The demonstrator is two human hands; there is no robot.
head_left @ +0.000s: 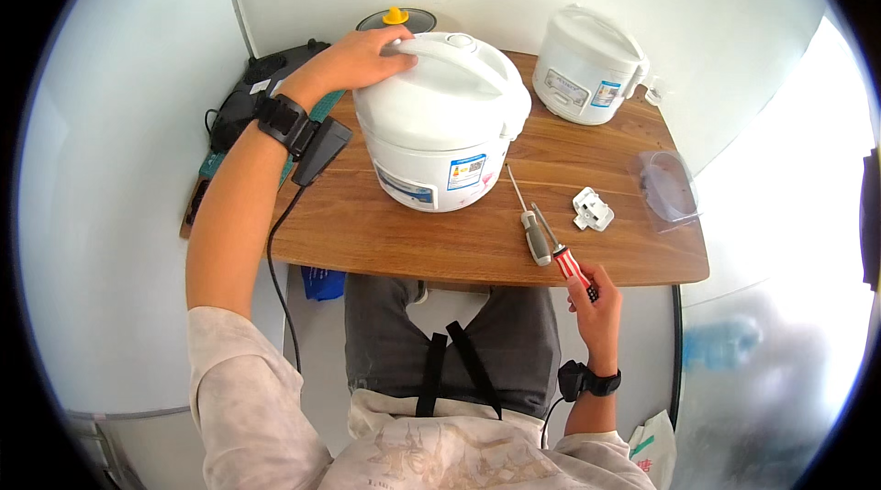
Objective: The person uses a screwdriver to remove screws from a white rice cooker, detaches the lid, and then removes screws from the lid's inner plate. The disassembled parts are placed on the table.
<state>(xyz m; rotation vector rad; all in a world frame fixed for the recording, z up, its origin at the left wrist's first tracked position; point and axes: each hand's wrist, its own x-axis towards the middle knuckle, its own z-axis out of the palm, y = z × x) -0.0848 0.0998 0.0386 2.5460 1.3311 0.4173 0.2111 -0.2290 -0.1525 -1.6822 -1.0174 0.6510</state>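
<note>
A white rice cooker [418, 137] stands on the wooden table, its lid down and a blue-edged label on its front. My left hand [372, 61] is closed on the left end of the cooker's lid handle; some fingertips are hidden. In my right hand [598, 306], at the table's front edge, is a screwdriver [571, 264] with a red-and-white striped handle, its shaft pointing up and left. Beside that shaft lies a second screwdriver [535, 238] with a grey handle. A small white plastic part [593, 209] lies to their right.
Another white rice cooker [590, 68] stands at the back right. A clear plastic package [668, 189] lies near the table's right edge. Behind the near cooker is a dark round lid with a yellow knob [395, 16]. A black bag-like item [266, 77] and a green mat occupy the left side.
</note>
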